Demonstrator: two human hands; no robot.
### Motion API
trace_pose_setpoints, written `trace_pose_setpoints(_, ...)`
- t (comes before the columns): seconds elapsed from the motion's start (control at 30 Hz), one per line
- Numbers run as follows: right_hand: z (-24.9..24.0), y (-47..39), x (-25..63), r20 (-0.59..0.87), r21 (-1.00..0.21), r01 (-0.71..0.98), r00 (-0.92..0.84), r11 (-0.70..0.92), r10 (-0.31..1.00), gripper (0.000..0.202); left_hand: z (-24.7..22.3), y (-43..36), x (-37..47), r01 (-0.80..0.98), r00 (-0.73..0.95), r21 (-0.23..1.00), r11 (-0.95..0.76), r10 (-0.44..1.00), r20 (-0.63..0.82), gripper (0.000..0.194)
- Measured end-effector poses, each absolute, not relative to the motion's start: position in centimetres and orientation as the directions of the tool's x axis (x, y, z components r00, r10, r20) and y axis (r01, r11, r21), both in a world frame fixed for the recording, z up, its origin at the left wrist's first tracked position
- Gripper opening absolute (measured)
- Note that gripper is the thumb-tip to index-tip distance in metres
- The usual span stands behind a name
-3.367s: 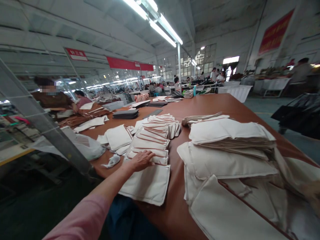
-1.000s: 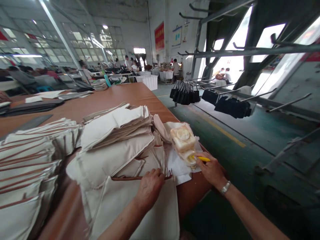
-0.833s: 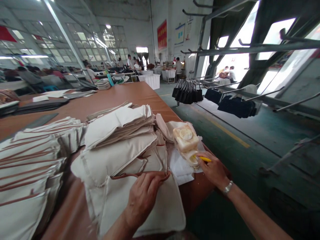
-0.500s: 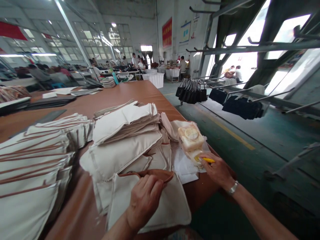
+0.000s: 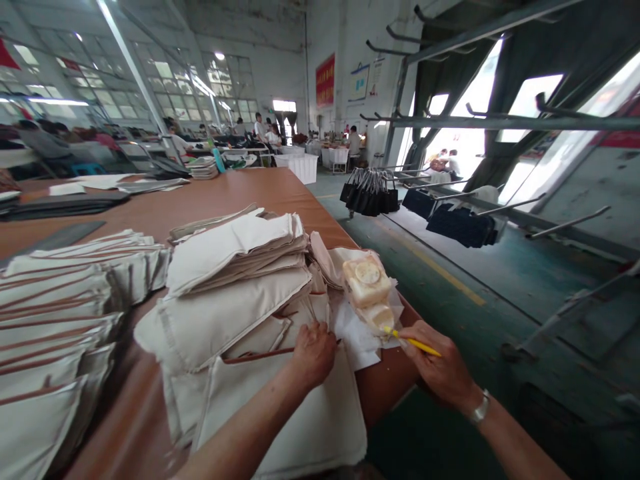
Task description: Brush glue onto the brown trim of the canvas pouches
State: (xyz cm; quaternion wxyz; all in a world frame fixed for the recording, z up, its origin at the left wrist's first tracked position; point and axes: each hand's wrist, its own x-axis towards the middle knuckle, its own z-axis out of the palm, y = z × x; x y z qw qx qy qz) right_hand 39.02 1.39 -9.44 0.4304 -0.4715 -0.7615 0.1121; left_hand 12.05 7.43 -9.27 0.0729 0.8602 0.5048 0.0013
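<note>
My right hand (image 5: 440, 363) grips a yellow brush (image 5: 417, 343), its tip at the mouth of a small open cup (image 5: 379, 317) beside a pale plastic container (image 5: 367, 281) at the table's right edge. My left hand (image 5: 315, 350) rests at the upper edge of the nearest cream fabric piece (image 5: 295, 413), fingers bent over its brown-lined opening; what they pinch, if anything, is hidden. Just beyond lies a stack of cream fabric pieces (image 5: 235, 250). White paper (image 5: 355, 333) lies under the container.
Rows of cream pieces with brown edging (image 5: 55, 320) cover the left of the brown table (image 5: 260, 187). Dark sheets (image 5: 65, 205) lie farther back. Right of the table, black bags (image 5: 369, 192) and dark blue pieces (image 5: 460, 223) hang on a metal rack (image 5: 500, 123). People work in the distance.
My left hand has moved forward and right from the brown lining to the piece's upper edge. The brush has tilted, showing more of its yellow handle. The whole view has shifted slightly.
</note>
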Motion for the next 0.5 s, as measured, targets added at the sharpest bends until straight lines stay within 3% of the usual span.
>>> trace_pose_setpoints(0.2, -9.8, 0.2, 39.1, 0.588, -0.587, 0.62, -0.117, 0.521, 0.801, 0.016, -9.5, 7.7, 11.0, 0.886, 0.416, 0.303, -0.351, 0.891, -0.182, 0.026)
trace_pose_setpoints(0.3, -9.7, -0.8, 38.2, 0.532, -0.73, 0.564, 0.117, 0.385, 0.839, 0.018, -9.2, 7.5, 9.7, 0.844, 0.442, 0.435, -0.314, 0.867, -0.231, 0.027)
trace_pose_setpoints(0.4, -9.5, -1.8, 36.6, 0.32, -0.928, 0.295, 0.329, 0.226, 0.888, 0.031, -9.1, 7.0, 8.6, 0.786, 0.49, 0.542, -0.297, 0.835, -0.252, 0.028)
trace_pose_setpoints(0.5, -9.4, -2.2, 34.4, 0.171, -0.984, 0.025, 0.356, 0.174, 0.919, 0.036, -9.1, 6.3, 7.8, 0.743, 0.503, 0.618, -0.256, 0.823, -0.264, 0.031)
